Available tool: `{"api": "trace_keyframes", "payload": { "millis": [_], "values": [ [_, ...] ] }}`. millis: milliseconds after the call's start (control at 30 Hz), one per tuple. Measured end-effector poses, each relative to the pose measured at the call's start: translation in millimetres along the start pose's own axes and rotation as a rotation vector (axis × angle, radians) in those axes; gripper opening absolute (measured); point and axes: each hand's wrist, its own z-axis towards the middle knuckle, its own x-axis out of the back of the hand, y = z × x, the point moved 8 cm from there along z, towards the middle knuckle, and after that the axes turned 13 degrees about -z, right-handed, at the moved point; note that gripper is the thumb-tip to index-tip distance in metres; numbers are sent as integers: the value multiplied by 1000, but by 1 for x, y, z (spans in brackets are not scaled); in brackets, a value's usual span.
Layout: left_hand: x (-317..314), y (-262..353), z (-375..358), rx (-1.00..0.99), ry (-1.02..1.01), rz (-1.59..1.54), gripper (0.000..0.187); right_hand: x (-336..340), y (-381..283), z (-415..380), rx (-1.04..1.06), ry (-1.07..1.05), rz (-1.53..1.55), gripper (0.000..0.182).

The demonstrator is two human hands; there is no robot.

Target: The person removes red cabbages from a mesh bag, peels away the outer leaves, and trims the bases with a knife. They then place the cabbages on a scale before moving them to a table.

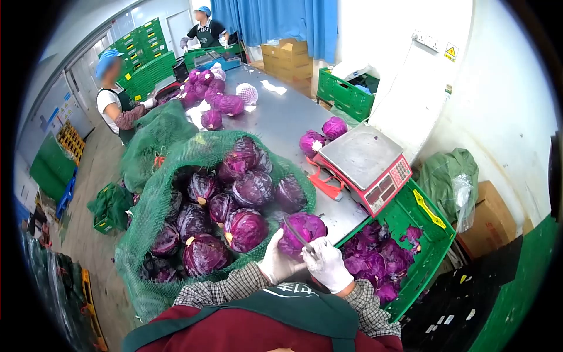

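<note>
While gloved fingers (275, 258) grip — round, glossy purple cabbage (305, 230), slim knife (298, 233).

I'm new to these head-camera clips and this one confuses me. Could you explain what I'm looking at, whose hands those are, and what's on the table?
The one picture comes from a camera on a person's head, looking down at their own gloved hands. The left hand holds a red cabbage; the right hand holds a knife against it. On the metal table lie a green net sack full of cabbages and a weighing scale. A green crate on the right holds loose purple leaves. Two other people work at the far end.
</note>
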Motion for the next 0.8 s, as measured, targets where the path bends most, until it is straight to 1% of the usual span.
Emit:
{"api": "trace_keyframes", "payload": {
  "millis": [33, 67, 100, 133, 167, 200, 233, 267, 333, 400, 433, 467, 533, 567, 600, 667, 700, 733, 800],
  "values": [
    [0, 1, -1, -21, -10, 79, 77, 2, -2, -3, 19, 26, 56, 11],
    [2, 2, 0, -5, -61, 48, 79, 5, -5, -7, 39, 51, 112, 11],
    [-1, 4, 0, -4, -98, -30, 79, 10, -18, -12, 117, 27, 14, 13],
    [-6, 7, 1, -1, -132, -109, 80, 27, -25, -12, 117, 116, 166, 14],
    [-46, -6, -11, 241, -312, -347, 81, 30, -9, -20, -57, 138, 206, 14],
    [-38, 7, -7, 200, -307, -300, 82, 31, 9, -36, -225, 162, 248, 15],
    [-38, 18, -8, 129, -293, -274, 83, 24, 47, -59, -535, 145, 458, 21],
    [-42, 31, -11, 94, -326, -205, 76, 11, 84, -86, -845, 114, 665, 27],
    [-51, 58, -17, 18, -385, -68, 62, 19, 121, -113, -900, 227, 590, 39],
    [-61, 83, -17, -128, -502, 144, 44, 17, 143, -142, -1002, 107, 418, 49],
    [-65, 93, -18, -168, -542, 241, 45, 16, 145, -150, -975, 166, 432, 51],
    [-64, 98, -17, -190, -556, 330, 45, 17, 135, -146, -942, 234, 534, 46],
    [-53, 102, -9, -172, -552, 459, 46, 19, 106, -123, -833, 201, 503, 39],
    [-46, 100, -4, -152, -546, 501, 46, 21, 89, -111, -868, 225, 553, 33],
    [-39, 98, -1, -136, -537, 532, 47, 19, 75, -99, -875, 198, 643, 35],
    [-29, 95, 5, -106, -522, 572, 48, 17, 52, -75, -742, 201, 728, 36],
    [-25, 94, 7, -97, -514, 586, 48, 14, 44, -65, -708, 138, 770, 36],
    [-22, 93, 9, -85, -508, 596, 49, 21, 33, -53, -600, 85, 702, 41],
    [-19, 93, 12, -61, -500, 606, 50, 32, 17, -28, -313, 14, 325, 49]
  ]
}}
